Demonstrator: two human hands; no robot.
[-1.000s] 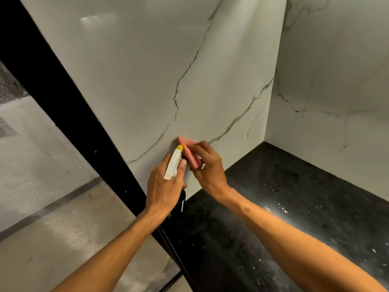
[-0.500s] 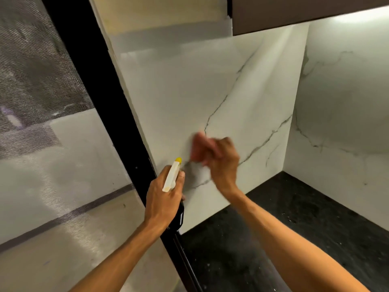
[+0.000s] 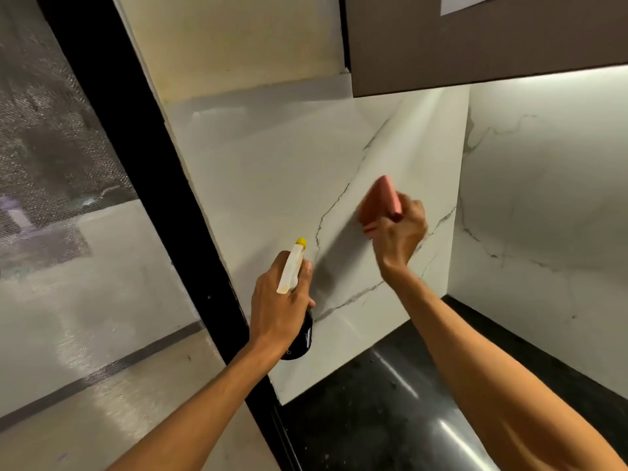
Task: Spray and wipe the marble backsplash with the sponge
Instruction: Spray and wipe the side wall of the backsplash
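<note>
The white marble backsplash [image 3: 272,185] with grey veins fills the middle of the view and turns a corner at the right. My right hand [image 3: 397,234] grips a pink sponge [image 3: 379,200], blurred by motion, against or just off the marble at mid height. My left hand [image 3: 280,300] holds a spray bottle [image 3: 292,266] with a white trigger head, a yellow nozzle tip and a dark body. The nozzle points up toward the marble, left of and below the sponge.
A black window frame [image 3: 142,158] runs diagonally down the left edge of the marble, with mesh-covered glass [image 3: 68,232] beyond it. A brown wall cabinet [image 3: 475,42] hangs overhead. A black glossy countertop [image 3: 390,419] lies below.
My right hand has carried the sponge up and to the right across the marble from a spot next to the nozzle. The view has tilted upward. The left hand kept its hold on the bottle.
</note>
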